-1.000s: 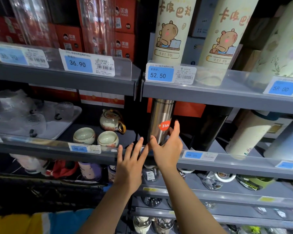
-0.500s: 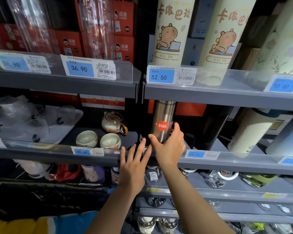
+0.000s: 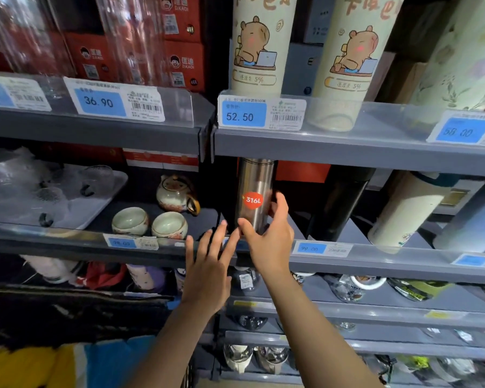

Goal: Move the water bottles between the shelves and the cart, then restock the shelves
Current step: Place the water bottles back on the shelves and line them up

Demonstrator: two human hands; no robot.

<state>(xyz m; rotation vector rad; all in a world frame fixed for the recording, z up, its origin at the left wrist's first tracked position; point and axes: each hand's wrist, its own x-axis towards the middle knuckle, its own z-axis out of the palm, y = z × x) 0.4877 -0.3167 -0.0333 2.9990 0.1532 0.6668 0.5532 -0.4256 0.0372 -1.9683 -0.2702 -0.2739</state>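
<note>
right hand (image 3: 266, 242) gripping steel 316L bottle (image 3: 254, 197) on middle shelf (image 3: 375, 261) | left hand (image 3: 207, 270) fingers spread, holding nothing

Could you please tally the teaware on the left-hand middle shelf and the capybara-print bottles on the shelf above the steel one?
Ceramic teapot: 1
Ceramic tea cups: 2
Capybara-print bottles: 2
Total: 5

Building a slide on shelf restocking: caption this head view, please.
Right hand grips a steel bottle on the middle shelf; left hand open beside it.
</note>
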